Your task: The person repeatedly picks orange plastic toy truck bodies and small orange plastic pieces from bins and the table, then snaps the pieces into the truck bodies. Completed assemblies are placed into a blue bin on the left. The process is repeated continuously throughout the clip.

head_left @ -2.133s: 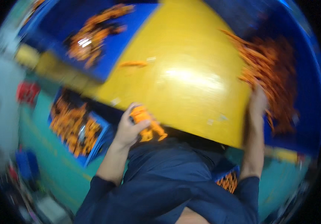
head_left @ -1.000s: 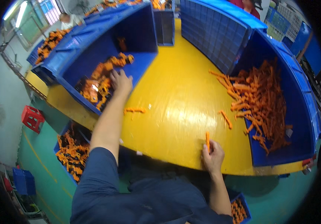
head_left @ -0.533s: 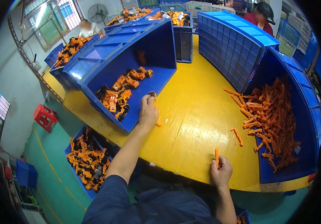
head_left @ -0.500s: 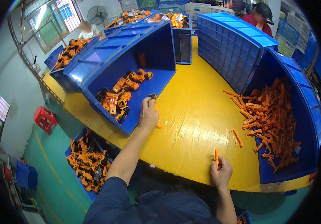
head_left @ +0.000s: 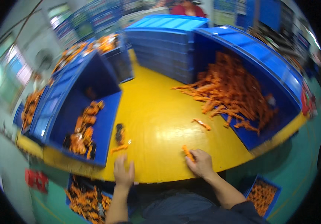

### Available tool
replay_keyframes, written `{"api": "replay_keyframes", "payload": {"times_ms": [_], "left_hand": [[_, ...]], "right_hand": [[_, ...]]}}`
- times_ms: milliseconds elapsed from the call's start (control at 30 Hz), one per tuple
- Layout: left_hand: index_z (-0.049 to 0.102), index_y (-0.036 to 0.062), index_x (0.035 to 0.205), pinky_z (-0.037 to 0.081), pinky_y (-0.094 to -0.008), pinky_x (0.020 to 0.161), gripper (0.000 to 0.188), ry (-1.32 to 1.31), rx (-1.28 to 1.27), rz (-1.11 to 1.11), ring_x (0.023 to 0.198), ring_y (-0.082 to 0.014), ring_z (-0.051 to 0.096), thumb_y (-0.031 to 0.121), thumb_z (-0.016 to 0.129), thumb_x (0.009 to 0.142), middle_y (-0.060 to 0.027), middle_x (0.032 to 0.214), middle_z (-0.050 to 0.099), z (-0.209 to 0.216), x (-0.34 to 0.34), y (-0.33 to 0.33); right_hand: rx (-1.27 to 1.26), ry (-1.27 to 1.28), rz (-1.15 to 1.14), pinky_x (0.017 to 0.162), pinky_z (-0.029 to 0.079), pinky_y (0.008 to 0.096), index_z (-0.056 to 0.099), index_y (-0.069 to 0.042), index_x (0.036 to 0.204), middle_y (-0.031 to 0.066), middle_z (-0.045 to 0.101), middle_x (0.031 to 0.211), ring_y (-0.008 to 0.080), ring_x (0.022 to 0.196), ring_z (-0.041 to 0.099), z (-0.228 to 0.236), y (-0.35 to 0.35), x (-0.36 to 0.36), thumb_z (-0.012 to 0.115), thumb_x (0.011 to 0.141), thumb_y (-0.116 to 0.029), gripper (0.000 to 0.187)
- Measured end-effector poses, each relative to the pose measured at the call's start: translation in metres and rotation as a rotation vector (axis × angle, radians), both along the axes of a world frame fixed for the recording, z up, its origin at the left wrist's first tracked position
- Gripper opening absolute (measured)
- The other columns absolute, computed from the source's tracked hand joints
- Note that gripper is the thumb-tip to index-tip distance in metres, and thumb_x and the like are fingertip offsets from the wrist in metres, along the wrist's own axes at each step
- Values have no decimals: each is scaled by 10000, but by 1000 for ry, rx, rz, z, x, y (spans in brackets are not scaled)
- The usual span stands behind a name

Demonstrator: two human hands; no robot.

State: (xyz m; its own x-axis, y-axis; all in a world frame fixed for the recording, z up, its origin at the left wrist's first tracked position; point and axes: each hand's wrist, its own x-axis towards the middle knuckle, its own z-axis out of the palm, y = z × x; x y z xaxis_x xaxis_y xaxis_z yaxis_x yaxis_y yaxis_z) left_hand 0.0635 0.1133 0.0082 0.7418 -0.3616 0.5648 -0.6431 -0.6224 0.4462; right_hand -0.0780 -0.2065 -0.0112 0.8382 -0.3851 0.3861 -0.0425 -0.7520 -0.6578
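Note:
My right hand (head_left: 200, 162) is closed on a slender orange plastic toy arm (head_left: 188, 153), held above the table's near edge. My left hand (head_left: 124, 171) hovers at that edge, its fingers apart and nothing in it. Just beyond it an orange-and-black toy vehicle (head_left: 120, 134) lies on the yellow table (head_left: 156, 112), with a small orange piece (head_left: 120, 148) on its near side. Another loose orange toy arm (head_left: 201, 124) rests farther off, beyond my right hand. The picture is blurred, so fine details do not show.
At left a tipped blue bin (head_left: 112, 108) holds several toy vehicles. A tipped blue bin (head_left: 244, 139) at right spills a heap of orange toy arms. Another blue bin (head_left: 160, 52) stands behind. Filled crates (head_left: 267, 209) sit on the floor both sides; a person (head_left: 188, 9) is across the table.
The view has swung to the right. My left hand has let go of the toy vehicle on the table and drawn back toward me. My right hand still holds the toy arm.

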Motion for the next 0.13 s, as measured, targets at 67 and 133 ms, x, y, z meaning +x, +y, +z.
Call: {"api": "replay_keyframes", "payload": {"times_ms": [67, 133], "left_hand": [[695, -1, 1060, 573, -461, 765, 177, 133, 98, -66, 831, -429, 686, 49, 723, 892, -221, 912, 690, 4, -66, 27], [713, 4, 964, 578, -440, 723, 78, 101, 35, -67, 740, -430, 679, 56, 684, 914, -204, 817, 684, -1, -95, 50]], "right_hand": [[2, 15, 36, 727, 565, 453, 730, -58, 1039, 162, 701, 899, 371, 830, 696, 2, -1, -2, 778, 875, -250, 258], [16, 21, 29, 735, 568, 452, 725, -63, 1060, 159, 701, 909, 368, 844, 698, 5, -2, -2, 771, 879, -254, 267]]}}
